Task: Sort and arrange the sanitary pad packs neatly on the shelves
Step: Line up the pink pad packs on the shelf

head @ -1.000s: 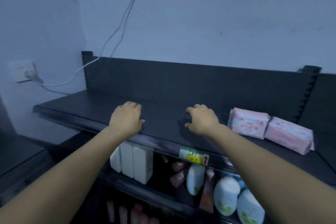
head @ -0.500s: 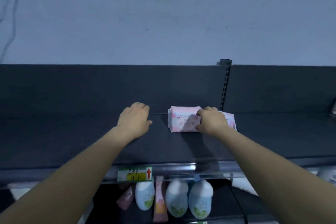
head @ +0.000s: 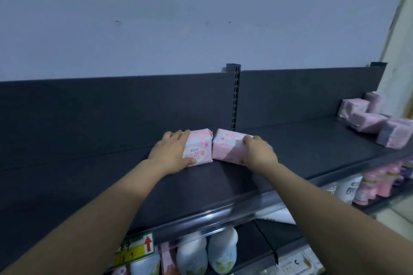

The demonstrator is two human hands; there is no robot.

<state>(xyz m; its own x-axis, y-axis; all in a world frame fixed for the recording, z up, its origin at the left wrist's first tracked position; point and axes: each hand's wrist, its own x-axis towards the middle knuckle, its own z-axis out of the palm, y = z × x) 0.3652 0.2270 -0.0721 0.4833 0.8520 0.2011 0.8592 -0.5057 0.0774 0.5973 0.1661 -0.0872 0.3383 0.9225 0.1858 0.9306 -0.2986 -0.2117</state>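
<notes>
Pink pack (head: pixel 200 149) lies on the top shelf (head: pixel 312 140), my left grip (head: pixel 172 152) wrapped round its left end, thumb at the front edge. My right grip (head: pixel 259 153) curls over a 2nd pink pack (head: pixel 228 147) just beside it. Prob. holding the outer ends so I can butt both into a row, well apart from the loose pile (head: pixel 368 118) far right.
</notes>
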